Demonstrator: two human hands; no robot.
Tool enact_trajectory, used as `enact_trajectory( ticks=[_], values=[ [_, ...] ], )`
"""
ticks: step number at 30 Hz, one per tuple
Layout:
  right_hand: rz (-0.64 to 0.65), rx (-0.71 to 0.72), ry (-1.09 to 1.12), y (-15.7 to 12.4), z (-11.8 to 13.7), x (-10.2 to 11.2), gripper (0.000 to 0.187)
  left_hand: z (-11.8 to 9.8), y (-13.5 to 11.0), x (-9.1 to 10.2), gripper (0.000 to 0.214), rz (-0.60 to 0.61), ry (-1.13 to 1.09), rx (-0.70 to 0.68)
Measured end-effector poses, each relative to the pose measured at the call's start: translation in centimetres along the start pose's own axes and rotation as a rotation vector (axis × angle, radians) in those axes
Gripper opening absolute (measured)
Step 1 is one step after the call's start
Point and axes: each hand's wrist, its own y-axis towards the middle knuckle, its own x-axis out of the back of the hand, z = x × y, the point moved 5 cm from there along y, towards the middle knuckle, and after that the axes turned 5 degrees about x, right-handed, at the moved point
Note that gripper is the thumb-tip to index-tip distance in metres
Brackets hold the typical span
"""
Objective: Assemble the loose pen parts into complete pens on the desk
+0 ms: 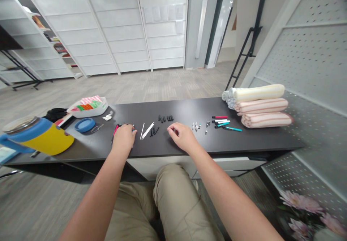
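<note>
– In the head view, where is your left hand?
– It is palm down, low over the dark grey flat table, partly covering some slim red and black pens. I cannot tell if it grips one.
– And your right hand?
– Its fingers are curled, thumb close to fingertips; if something is inside, I cannot tell.
– What lies between them?
– Thin white sticks near my left hand, then narrow black tubes. Short black cylinders lie farther from me, near the right one.
– To its right?
– Small silvery pieces, then slim red, white and turquoise pens.
</note>
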Motion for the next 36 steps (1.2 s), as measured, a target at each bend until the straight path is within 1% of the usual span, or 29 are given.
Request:
enact_trajectory(
  ticks=[3, 6, 9, 11, 14, 16, 18, 21, 23, 25, 29, 32, 34, 36],
  values=[
    [-0.022, 0.002, 0.000, 0.0, 0.3, 0.3, 0.019, 0.3, 0.2, 0.0, 0.019, 0.028, 0.003, 0.006],
    [-0.077, 0.007, -0.025, -0.5, 0.8, 1.2, 0.022, 0.3, 0.1, 0.0, 0.020, 0.044, -0.007, 0.011],
    [-0.147, 0.008, -0.096, -2.1, 1.0, 3.2, 0.026, 0.1, -0.1, 0.0, 0.020, 0.042, -0.026, -0.023],
    [-0.215, -0.020, -0.184, -3.9, 0.4, 5.4, 0.027, 0.0, -0.2, 0.0, 0.021, 0.040, -0.029, -0.046],
    [-0.377, -0.153, -0.359, -7.4, -2.3, 10.3, 0.028, 0.2, -0.1, -0.2, 0.025, 0.035, -0.028, -0.066],
    [-0.418, -0.253, -0.536, -9.8, -4.8, 13.6, 0.030, 0.5, 0.1, -0.4, 0.027, 0.040, -0.023, -0.073],
    [-0.396, -0.309, -0.687, -11.7, -7.3, 16.3, 0.031, 0.9, 0.3, -0.5, 0.026, 0.039, -0.016, -0.077],
    [-0.313, -0.407, -0.831, -13.9, -10.7, 18.9, 0.033, 1.3, 0.5, -0.5, 0.027, 0.009, -0.027, -0.088],
    [-0.269, -0.461, -0.845, -14.8, -12.1, 19.8, 0.033, 1.6, 0.6, -0.4, 0.026, -0.009, -0.037, -0.101],
    [-0.230, -0.482, -0.829, -15.0, -13.0, 20.1, 0.033, 1.7, 0.5, -0.3, 0.024, -0.010, -0.022, -0.107],
    [-0.165, -0.506, -0.830, -14.3, -13.8, 20.4, 0.032, 1.8, 0.1, 0.0, 0.022, -0.002, 0.046, -0.097],
    [-0.120, -0.519, -0.824, -13.8, -14.3, 20.6, 0.027, 1.5, -0.5, 0.3, 0.024, -0.018, 0.054, -0.082],
    [-0.098, -0.511, -0.817, -13.7, -14.5, 20.8, 0.024, 1.1, -0.9, 0.7, 0.025, -0.055, 0.040, -0.082],
    [-0.101, -0.473, -0.822, -13.9, -14.4, 20.9, 0.023, 0.5, -1.4, 1.4, 0.026, -0.130, 0.002, -0.100]
  ],
)
